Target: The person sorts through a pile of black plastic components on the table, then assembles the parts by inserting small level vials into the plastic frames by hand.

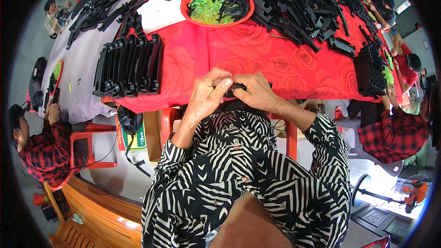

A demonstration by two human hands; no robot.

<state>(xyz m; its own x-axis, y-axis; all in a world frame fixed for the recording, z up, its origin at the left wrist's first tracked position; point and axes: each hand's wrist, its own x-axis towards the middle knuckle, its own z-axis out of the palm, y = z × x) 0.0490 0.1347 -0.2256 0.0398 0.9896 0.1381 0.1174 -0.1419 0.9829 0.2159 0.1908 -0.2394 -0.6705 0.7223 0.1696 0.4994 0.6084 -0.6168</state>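
A small black part [237, 87] is held between the left hand [212, 91] and the right hand [252, 91], at the near edge of the table. It is pinched by the fingers of both hands in a narrow grip and is mostly covered by them, so its full shape cannot be told. The right forearm is covered to below the elbow by a black-and-white patterned sleeve [328, 140].

Just beyond the grip, the table is covered by a red cloth [183, 59] printed with roses. To the left of the grip, a row of black bars [128, 66] is lined up side by side near the table edge. Well to the right, another black stack [369, 71] is placed near the same edge.

Farther ahead, a red bowl [217, 25] is filled with green and yellow bits [204, 7] on its left and thin black pieces [234, 5] on its right. A white sheet [161, 14] is laid just left of the bowl. Ahead and to the right, the cloth is largely covered by a loose heap of black parts [303, 11]. Far to the left, a co-worker in a checked shirt [46, 156] is seated.
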